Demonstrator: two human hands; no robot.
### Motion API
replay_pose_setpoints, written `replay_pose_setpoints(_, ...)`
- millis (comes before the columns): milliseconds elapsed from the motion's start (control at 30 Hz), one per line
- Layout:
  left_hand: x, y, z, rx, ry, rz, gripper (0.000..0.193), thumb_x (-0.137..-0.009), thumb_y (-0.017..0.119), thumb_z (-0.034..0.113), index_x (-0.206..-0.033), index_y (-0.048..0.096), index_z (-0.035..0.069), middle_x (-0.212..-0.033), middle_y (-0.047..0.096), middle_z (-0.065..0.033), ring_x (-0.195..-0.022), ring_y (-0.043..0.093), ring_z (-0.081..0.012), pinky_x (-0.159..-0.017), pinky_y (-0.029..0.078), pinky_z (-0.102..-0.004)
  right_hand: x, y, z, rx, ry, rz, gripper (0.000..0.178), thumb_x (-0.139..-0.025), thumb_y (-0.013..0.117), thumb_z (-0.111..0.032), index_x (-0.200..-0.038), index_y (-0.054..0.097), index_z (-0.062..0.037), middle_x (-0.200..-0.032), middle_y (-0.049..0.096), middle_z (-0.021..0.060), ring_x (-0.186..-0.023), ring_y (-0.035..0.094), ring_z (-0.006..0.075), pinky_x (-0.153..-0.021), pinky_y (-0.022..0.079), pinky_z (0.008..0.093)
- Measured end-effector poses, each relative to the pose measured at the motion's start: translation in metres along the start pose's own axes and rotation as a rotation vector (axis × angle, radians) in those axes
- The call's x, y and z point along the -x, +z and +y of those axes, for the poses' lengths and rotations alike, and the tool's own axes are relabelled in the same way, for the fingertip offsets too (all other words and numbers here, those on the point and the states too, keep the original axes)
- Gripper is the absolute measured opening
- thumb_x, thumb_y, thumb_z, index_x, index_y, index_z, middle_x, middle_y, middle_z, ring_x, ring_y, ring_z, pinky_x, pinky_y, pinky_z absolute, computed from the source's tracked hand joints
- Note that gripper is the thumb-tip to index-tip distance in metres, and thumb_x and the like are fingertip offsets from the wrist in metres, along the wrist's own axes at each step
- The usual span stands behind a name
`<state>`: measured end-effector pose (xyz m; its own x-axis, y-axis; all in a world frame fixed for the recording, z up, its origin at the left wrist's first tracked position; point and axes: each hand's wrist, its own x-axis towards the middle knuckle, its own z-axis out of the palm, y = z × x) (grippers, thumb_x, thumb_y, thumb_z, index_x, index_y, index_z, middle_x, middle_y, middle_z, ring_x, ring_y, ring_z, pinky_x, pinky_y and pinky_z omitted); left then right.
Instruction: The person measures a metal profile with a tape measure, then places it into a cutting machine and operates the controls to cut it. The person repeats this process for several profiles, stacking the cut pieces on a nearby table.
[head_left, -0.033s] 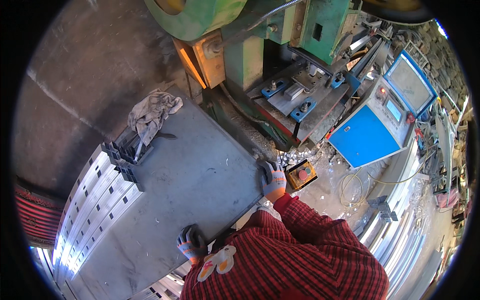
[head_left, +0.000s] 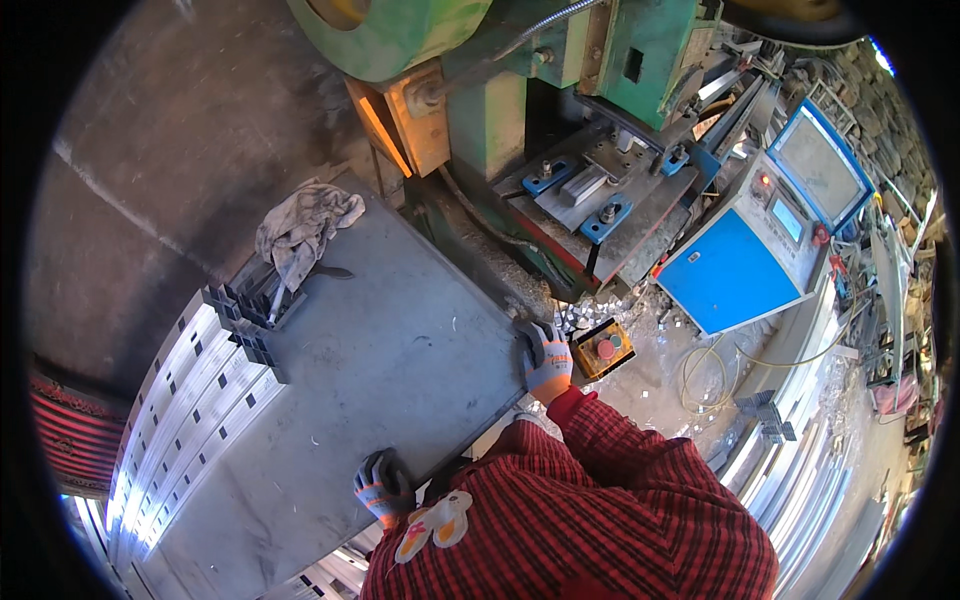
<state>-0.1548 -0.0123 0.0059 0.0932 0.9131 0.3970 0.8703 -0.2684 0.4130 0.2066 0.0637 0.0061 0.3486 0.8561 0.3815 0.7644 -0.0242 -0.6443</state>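
"Anything moved since the earlier frame?"
"Nothing visible. The left hand (head_left: 384,487) and right hand (head_left: 546,363) rest at the edge of the desk (head_left: 390,335), loosely open, nothing seen in them."
"The desk?"
"Same place, beside the green machine (head_left: 503,120)."

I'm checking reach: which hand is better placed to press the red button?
Probably the right hand: it rests at the edge of the grey table, beside the yellow button box. The left hand lies farther off.
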Motion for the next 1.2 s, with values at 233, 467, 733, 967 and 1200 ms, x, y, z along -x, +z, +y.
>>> replay_pose_setpoints(233,0.001,-0.0003,0.0004,-0.012,-0.015,-0.01,0.04,-0.071,0.067,0.015,-0.111,0.07,0.014,-0.115,0.066,-0.0106,-0.106,0.06,-0.0359,-0.092,0.045,-0.049,-0.0005,0.0018,0.0035,-0.007,-0.002,-0.011,0.037,-0.083,0.065,-0.014,-0.12,0.063,-0.0137,-0.115,0.061,0.0163,-0.107,0.056,0.0396,-0.093,0.046,0.0468)
replay_pose_setpoints(467,0.0022,0.0013,-0.0033,0.0,-0.01,-0.015,0.041,-0.07,0.067,0.015,-0.111,0.07,0.015,-0.114,0.067,-0.0103,-0.107,0.06,-0.0354,-0.093,0.045,-0.0489,-0.0001,0.0039,0.0042,-0.018,0.007,-0.014,0.036,-0.084,0.065,-0.014,-0.12,0.063,-0.0137,-0.116,0.061,0.0165,-0.107,0.056,0.04,-0.093,0.046,0.0468)
replay_pose_setpoints(733,0.0026,0.0015,-0.0042,-0.021,-0.031,-0.034,0.042,-0.069,0.068,0.015,-0.111,0.07,0.016,-0.115,0.067,-0.0102,-0.107,0.06,-0.0353,-0.093,0.046,-0.0483,-0.0008,0.0019,0.0014,-0.035,0.005,-0.003,0.036,-0.083,0.065,-0.013,-0.119,0.063,-0.0136,-0.115,0.061,0.0158,-0.106,0.056,0.0394,-0.092,0.047,0.0463)
replay_pose_setpoints(967,0.0032,0.0025,-0.0046,-0.018,-0.027,-0.013,0.04,-0.071,0.069,0.015,-0.111,0.07,0.016,-0.114,0.067,-0.0102,-0.107,0.06,-0.0355,-0.092,0.046,-0.0483,-0.0017,-0.0011,-0.0007,-0.037,-0.009,-0.023,0.04,-0.081,0.059,-0.005,-0.12,0.062,-0.0068,-0.115,0.062,0.0204,-0.107,0.057,0.0433,-0.095,0.047,0.0475)
replay_pose_setpoints(1200,0.0017,0.0008,-0.0027,-0.01,-0.022,-0.021,0.039,-0.072,0.069,0.014,-0.111,0.071,0.015,-0.114,0.067,-0.0111,-0.105,0.06,-0.0359,-0.091,0.046,-0.049,-0.0003,0.0008,0.0015,-0.026,0.013,-0.033,0.038,-0.082,0.063,-0.009,-0.12,0.062,-0.0111,-0.116,0.061,0.0176,-0.108,0.056,0.0406,-0.095,0.046,0.0462)
